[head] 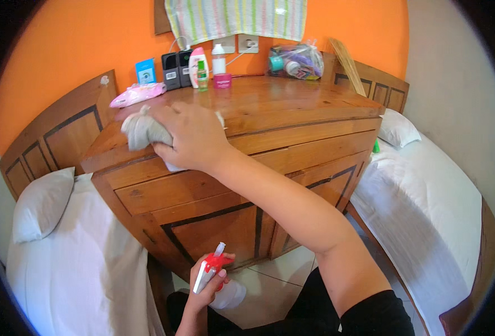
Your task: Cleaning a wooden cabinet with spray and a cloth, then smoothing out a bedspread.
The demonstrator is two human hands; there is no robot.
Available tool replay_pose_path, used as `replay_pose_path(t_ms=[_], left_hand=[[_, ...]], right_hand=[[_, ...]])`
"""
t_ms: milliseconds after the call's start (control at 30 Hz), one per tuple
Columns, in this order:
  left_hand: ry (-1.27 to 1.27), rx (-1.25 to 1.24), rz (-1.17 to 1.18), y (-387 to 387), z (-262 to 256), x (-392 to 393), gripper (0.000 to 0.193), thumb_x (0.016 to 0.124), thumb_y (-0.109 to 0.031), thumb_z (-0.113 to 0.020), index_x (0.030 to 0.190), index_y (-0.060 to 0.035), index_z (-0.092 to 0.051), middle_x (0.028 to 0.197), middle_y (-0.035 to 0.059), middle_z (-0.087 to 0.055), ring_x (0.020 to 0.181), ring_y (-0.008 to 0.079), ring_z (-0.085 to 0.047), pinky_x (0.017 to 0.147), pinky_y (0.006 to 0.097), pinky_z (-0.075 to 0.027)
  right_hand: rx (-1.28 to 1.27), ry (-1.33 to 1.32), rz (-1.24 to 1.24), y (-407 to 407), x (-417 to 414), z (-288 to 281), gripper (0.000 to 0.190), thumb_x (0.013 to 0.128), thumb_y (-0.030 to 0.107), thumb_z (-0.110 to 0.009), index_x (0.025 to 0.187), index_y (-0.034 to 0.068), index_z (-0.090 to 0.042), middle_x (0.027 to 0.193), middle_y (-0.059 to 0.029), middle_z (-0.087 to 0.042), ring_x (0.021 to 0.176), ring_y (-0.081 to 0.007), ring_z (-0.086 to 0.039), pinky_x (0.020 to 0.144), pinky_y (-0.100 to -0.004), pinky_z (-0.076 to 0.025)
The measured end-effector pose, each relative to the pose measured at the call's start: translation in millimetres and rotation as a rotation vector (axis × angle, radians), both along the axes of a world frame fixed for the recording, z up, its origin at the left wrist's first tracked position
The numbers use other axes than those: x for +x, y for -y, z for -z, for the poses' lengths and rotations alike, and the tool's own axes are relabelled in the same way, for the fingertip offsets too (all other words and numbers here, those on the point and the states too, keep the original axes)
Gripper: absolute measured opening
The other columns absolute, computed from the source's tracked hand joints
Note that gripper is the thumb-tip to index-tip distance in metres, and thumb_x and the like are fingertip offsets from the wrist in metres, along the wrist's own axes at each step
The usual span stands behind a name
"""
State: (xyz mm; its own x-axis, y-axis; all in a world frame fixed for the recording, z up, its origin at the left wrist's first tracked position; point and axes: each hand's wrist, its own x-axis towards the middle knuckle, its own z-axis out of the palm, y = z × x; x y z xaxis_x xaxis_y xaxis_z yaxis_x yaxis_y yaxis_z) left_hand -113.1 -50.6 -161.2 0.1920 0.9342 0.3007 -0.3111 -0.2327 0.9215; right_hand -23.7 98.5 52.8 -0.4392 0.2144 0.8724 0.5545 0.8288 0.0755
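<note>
My right hand (195, 136) grips a crumpled whitish cloth (146, 128) at the front left edge of a varnished wooden cabinet (281, 101). Part of the cloth hangs below my palm, over the cabinet's front. Low in front of my body, my left hand (205, 281) holds a spray bottle (229, 294) by its neck. The bottle has a red and white trigger head and a translucent body. Its nozzle points up and away from me.
Along the cabinet's back stand a pink wipes pack (138, 94), a blue box (146, 71), dark devices (171, 71), several bottles including a pink-capped one (198, 63), a magenta jar (222, 81) and a filled plastic bag (295, 62). Beds with white sheets (75, 269) (432, 189) flank the cabinet.
</note>
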Motion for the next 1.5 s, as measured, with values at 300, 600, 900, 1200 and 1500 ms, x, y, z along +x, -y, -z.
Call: replay_pose_path(t_ms=[300, 600, 900, 1200, 1500], left_hand=[[-0.001, -0.092, 0.040, 3.2, -5.9, 8.4, 0.032, 0.077, -0.011, -0.059, 0.106, 0.0012, -0.052, 0.103, 0.0141, -0.061, 0.062, 0.0099, -0.055, 0.057, 0.0223, -0.045], [-0.111, -0.118, 0.111, -6.3, 4.5, 34.8, 0.034, 0.077, -0.013, -0.060, 0.107, 0.0007, -0.053, 0.104, 0.0135, -0.061, 0.062, 0.0097, -0.054, 0.057, 0.0229, -0.045], [-0.170, -0.141, 0.127, -11.9, -15.3, 83.5, 0.036, 0.077, -0.016, -0.061, 0.107, 0.0011, -0.052, 0.104, 0.0148, -0.060, 0.062, 0.0108, -0.055, 0.057, 0.0237, -0.046], [-0.173, -0.198, 0.170, -7.3, -22.8, 111.6, 0.034, 0.078, -0.012, -0.061, 0.108, 0.0015, -0.051, 0.105, 0.0148, -0.060, 0.063, 0.0108, -0.056, 0.059, 0.0243, -0.047], [-0.160, -0.211, 0.178, -7.9, -11.1, 108.9, 0.030, 0.079, -0.006, -0.058, 0.107, 0.0014, -0.051, 0.105, 0.0129, -0.060, 0.063, 0.0101, -0.055, 0.060, 0.0236, -0.047]], right_hand=[[-0.126, -0.140, 0.232, -24.6, 203.9, -8.1, 0.047, 0.069, 0.035, -0.063, 0.111, 0.015, -0.055, 0.104, -0.0109, -0.061, 0.093, -0.0298, -0.059, 0.081, -0.0386, -0.047], [-0.203, -0.318, 0.972, -46.6, 399.2, -28.4, 0.045, 0.074, 0.042, -0.058, 0.103, 0.008, -0.053, 0.093, -0.0206, -0.062, 0.088, -0.0380, -0.058, 0.075, -0.0437, -0.046], [-0.130, -0.062, 0.245, -20.1, 237.3, -17.8, 0.034, 0.069, 0.033, -0.062, 0.095, 0.011, -0.054, 0.089, -0.0169, -0.062, 0.082, -0.0349, -0.059, 0.071, -0.0452, -0.045], [-0.206, -0.132, 0.624, -47.0, 393.5, -26.3, 0.047, 0.075, 0.045, -0.057, 0.107, 0.011, -0.052, 0.088, -0.0184, -0.062, 0.084, -0.0382, -0.059, 0.072, -0.0458, -0.046], [-0.021, -0.802, 0.863, -64.4, 442.3, -0.1, 0.041, 0.078, 0.028, -0.057, 0.110, 0.004, -0.048, 0.093, -0.0237, -0.058, 0.086, -0.0420, -0.055, 0.074, -0.0463, -0.044]])
